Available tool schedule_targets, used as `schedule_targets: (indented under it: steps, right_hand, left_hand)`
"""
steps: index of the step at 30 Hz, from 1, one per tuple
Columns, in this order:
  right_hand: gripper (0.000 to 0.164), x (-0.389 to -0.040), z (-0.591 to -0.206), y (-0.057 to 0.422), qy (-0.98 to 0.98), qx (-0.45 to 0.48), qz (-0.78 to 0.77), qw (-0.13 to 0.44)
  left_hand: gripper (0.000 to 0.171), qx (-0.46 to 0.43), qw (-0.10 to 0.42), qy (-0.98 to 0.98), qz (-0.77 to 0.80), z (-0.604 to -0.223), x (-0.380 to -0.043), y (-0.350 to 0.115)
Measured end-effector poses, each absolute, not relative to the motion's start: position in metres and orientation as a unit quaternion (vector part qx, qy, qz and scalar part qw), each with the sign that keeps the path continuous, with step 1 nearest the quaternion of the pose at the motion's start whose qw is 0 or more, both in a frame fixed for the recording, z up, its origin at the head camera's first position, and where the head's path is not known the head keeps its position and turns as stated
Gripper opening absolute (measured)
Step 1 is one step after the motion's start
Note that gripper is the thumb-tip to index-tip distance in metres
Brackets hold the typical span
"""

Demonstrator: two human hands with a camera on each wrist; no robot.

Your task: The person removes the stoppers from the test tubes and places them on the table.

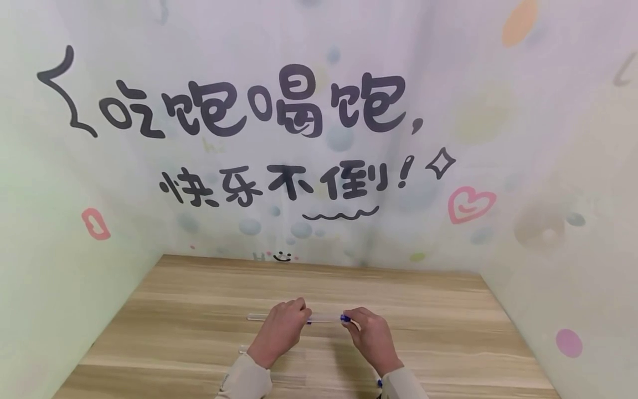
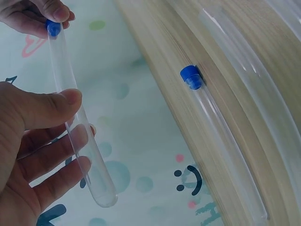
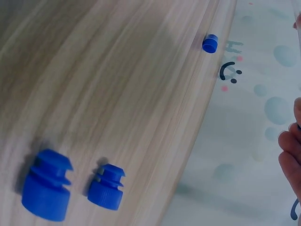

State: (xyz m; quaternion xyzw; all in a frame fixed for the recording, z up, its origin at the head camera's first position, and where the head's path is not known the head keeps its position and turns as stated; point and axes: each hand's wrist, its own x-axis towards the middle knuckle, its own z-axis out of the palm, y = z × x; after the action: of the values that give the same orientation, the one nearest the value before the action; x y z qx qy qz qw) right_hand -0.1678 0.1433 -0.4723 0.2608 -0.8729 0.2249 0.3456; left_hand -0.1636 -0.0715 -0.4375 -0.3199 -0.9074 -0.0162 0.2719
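Observation:
In the left wrist view, my left hand [image 2: 37, 136] holds a clear plastic test tube [image 2: 96, 162] between thumb and fingers, its rounded end sticking out below. At the tube's mouth, my right hand [image 2: 40, 14] pinches a blue cap [image 2: 53, 29]; how deep the cap sits is hard to tell. The head view has the left hand [image 1: 281, 330] and right hand [image 1: 371, 335] facing each other above the table, with the tube spanning between them. Beneath lies another test tube [image 2: 228, 146] fitted with a blue cap [image 2: 190, 74].
Two loose blue caps, a nearer one [image 3: 46, 188] and a smaller-looking one [image 3: 106, 188], lie on the wooden table [image 3: 117, 94]. Another clear tube [image 2: 254, 75] lies beside the capped one, with part of a further tube [image 2: 287, 14] behind. A printed wall [image 1: 299, 233] borders the table's far edge.

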Motion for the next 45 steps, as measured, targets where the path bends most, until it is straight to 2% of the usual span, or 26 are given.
schedule_targets:
  steps: [10, 21, 35, 45]
  right_hand:
    - [0.024, -0.166, -0.471, 0.146, -0.881, 0.269, 0.248, 0.3]
    - [0.029, -0.17, -0.47, 0.147, -0.866, 0.272, 0.223, 0.356]
    - [0.031, -0.171, -0.471, 0.151, -0.871, 0.271, 0.229, 0.341]
    - [0.034, -0.174, -0.472, 0.161, -0.877, 0.251, 0.213, 0.349]
  left_hand:
    - [0.019, -0.326, 0.279, -0.903, -0.009, -0.437, -0.167, -0.074]
    - [0.018, -0.327, 0.286, -0.9, -0.019, -0.438, -0.167, -0.074]
    - [0.016, -0.319, 0.298, -0.899, -0.034, -0.444, -0.166, -0.077]
    - [0.016, -0.306, 0.27, -0.912, -0.043, -0.45, -0.168, -0.082]
